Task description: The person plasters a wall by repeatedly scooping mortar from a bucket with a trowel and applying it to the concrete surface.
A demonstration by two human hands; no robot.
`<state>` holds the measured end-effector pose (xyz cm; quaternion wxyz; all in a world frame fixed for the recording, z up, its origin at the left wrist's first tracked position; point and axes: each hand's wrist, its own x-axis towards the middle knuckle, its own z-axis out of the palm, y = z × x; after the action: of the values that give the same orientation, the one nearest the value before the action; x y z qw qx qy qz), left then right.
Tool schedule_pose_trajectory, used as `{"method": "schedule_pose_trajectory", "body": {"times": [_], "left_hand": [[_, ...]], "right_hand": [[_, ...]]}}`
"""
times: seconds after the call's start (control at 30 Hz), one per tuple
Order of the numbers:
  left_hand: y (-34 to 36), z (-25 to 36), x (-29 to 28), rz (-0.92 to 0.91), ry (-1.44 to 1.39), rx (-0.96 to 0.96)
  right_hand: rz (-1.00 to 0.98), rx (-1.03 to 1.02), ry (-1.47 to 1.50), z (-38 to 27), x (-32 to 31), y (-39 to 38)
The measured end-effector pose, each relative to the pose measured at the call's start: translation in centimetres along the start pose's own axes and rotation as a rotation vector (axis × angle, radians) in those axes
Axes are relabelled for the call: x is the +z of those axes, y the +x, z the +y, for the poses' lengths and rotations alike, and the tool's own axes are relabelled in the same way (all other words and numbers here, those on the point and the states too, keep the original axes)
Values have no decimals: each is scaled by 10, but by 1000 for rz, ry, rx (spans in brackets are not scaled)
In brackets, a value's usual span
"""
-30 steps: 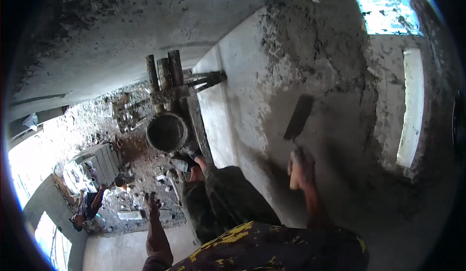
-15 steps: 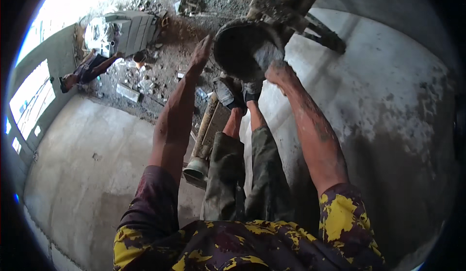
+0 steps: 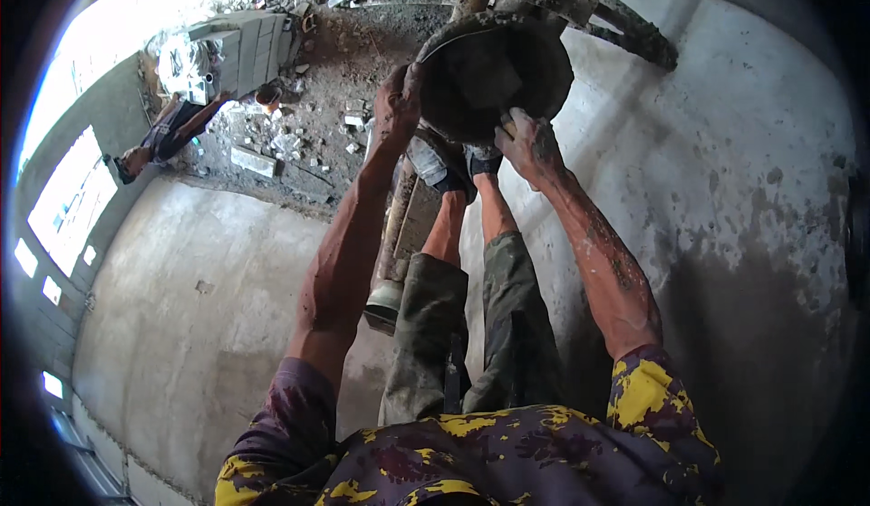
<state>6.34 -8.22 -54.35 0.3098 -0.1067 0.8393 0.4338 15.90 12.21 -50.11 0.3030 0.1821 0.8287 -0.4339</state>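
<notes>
A dark round mortar bucket [image 3: 555, 76] is in front of me at the top of the view, its mouth facing up. My left hand [image 3: 397, 112] is closed on the left side of its rim. My right hand [image 3: 533, 148] grips the pale handle of a trowel [image 3: 489, 82] over the near rim. The trowel's grey blade reaches inside the bucket, and whatever mortar lies beneath it is too dark to make out. Below the bucket my shoes [image 3: 433, 163] show, partly covered by it.
A round pole [image 3: 388, 296] lies beside my left leg. Rough timbers [image 3: 625, 21] cross behind the bucket. Rubble [image 3: 335, 89] covers ground at far left, where another person [image 3: 163, 139] stands by stacked grey blocks [image 3: 249, 53]. A wet-patched grey surface [image 3: 716, 144] spans the right.
My left hand, open beside the bucket before, now closes on its rim. In the view the bucket sits further right, and the trowel blade shows darker inside it.
</notes>
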Motion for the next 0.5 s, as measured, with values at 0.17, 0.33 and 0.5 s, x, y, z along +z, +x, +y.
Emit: {"method": "schedule_pose_trajectory", "body": {"times": [0.17, 0.33, 0.5], "left_hand": [[7, 6, 8, -103, -397, -130], [39, -14, -26, -142, -534, -333], [61, -9, 15, -354, -428, -432]], "right_hand": [[131, -176, 68, 49, -9, -14], [103, -20, -55, 44, 4, -20], [167, 49, -25, 58, -27, -58]]}}
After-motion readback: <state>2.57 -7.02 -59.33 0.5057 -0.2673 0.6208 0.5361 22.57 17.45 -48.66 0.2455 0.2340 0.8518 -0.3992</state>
